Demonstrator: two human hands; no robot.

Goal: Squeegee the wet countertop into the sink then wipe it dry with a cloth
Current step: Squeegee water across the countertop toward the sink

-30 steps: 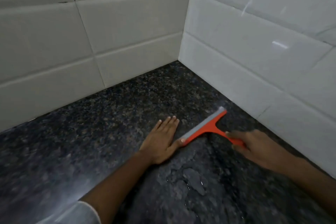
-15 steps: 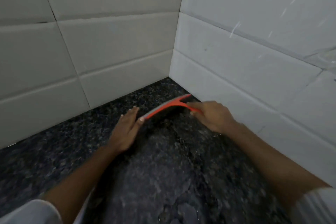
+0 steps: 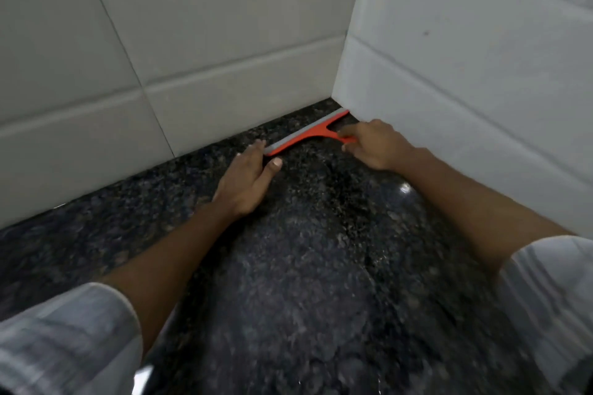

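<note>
An orange squeegee [image 3: 305, 133] with a grey blade lies across the far corner of the dark speckled granite countertop [image 3: 305, 266], its blade close to the back wall and its right end touching the side wall. My right hand [image 3: 375, 144] grips its orange handle. My left hand [image 3: 248, 176] rests flat on the counter, fingers together, fingertips against the blade's left end. The counter surface shines with a wet film. No sink and no cloth are in view.
White tiled walls [image 3: 224, 42] meet in a corner just beyond the squeegee, one at the back and one on the right [image 3: 465, 74]. The countertop stretches left and toward me. My white sleeves [image 3: 64, 340] show at the bottom corners.
Both hands and the squeegee have moved away from me, deep into the wall corner. The blade now lies nearly parallel to the back wall.
</note>
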